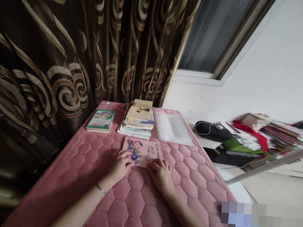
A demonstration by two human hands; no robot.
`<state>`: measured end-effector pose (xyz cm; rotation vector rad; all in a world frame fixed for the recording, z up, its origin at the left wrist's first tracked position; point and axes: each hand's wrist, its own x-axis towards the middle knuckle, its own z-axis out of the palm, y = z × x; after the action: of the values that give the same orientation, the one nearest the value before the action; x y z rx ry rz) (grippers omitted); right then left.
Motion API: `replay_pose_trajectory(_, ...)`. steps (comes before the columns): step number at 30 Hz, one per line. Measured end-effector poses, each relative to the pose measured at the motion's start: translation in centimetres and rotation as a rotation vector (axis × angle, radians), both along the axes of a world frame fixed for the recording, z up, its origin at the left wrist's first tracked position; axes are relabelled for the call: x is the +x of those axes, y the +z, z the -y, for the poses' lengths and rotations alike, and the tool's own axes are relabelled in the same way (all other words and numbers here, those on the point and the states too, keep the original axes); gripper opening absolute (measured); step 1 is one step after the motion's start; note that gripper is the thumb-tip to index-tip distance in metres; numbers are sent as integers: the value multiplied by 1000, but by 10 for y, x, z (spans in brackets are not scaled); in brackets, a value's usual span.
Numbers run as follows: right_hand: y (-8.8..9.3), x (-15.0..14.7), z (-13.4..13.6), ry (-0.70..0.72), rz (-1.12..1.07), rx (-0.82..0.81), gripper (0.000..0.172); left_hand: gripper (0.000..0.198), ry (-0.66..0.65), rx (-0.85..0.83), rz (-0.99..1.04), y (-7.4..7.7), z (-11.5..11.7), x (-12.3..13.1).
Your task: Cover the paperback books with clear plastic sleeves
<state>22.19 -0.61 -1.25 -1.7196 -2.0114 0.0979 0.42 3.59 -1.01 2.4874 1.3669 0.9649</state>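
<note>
A pink book with cartoon figures and large characters on its cover lies sideways on the quilted pink surface. My left hand grips its lower left corner, with a thin bracelet on the wrist. At the lower right edge, my right hand holds the same book, fingers curled over it. Just beyond the book stands a stack of books with a cream one on top. A green-bordered book lies to the left, and clear plastic sleeves lie to the right.
A dark patterned curtain hangs behind and left of the surface. On the right, beyond the surface's edge, are a black pouch, papers, a red cloth and piled books. A pale slanted bar crosses the right side.
</note>
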Motion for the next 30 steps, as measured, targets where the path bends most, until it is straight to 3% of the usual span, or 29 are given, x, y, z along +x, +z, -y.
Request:
replay_pose_trajectory(5,-5,35,6,-88,32,-36,22,14,5,-72,88,-4,-6,-31)
replay_pose_trajectory(10,-11,52,10,-105,-18,-48,29,16,6,-167,200,-10,-7,-43)
replay_pose_trajectory(24,-13,59,5,-41,-66,-73,32,18,31,-203,258,-16,-9,-45)
replay_pose_trajectory(30,-13,50,10,-135,35,-46,32,17,57,-204,184,-9,-6,-39)
